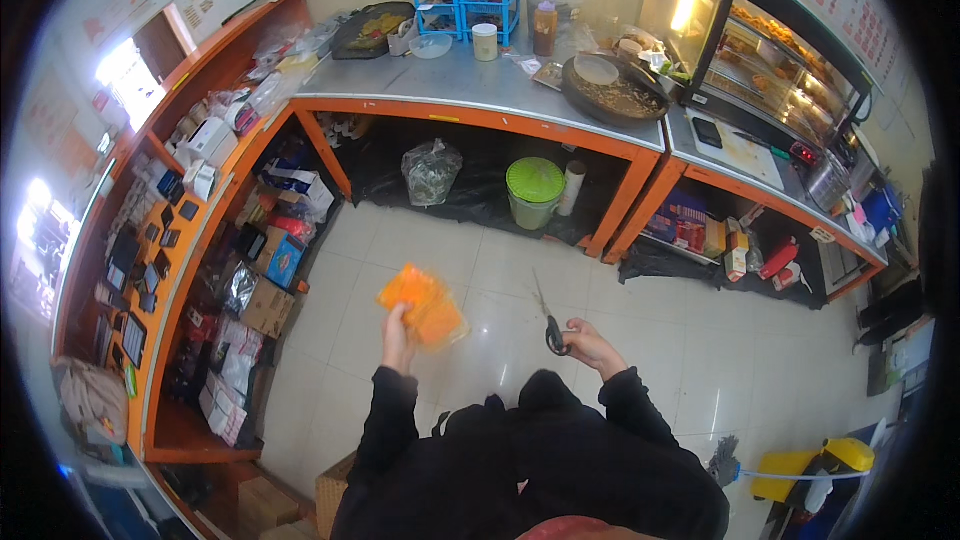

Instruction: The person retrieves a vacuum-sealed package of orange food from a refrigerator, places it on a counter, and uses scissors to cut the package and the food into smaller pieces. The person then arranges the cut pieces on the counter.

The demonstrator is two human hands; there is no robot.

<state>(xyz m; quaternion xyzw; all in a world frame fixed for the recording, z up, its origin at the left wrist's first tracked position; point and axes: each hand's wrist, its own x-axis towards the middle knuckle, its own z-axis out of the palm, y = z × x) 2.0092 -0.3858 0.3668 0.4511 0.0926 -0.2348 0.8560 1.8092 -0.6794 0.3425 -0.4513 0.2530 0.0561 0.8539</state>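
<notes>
My left hand [397,337] holds clear plastic packets with orange contents [427,307], gripped at their lower left edge above the tiled floor. To the right, my right hand [589,346] has its fingers at the black handles of a pair of scissors [553,330], whose blades point up and away from me. The scissors and the packets are apart. Both hands are in front of my body, well short of the metal-topped counter [480,82].
Ahead, the counter bears a large round pan [615,94], a white-lidded jar [485,43] and blue plastic racks [487,4]. A heated food display cabinet [780,67] stands right. Orange shelving [157,420] lines the left. A mop head [724,461] and yellow bucket [784,474] are lower right.
</notes>
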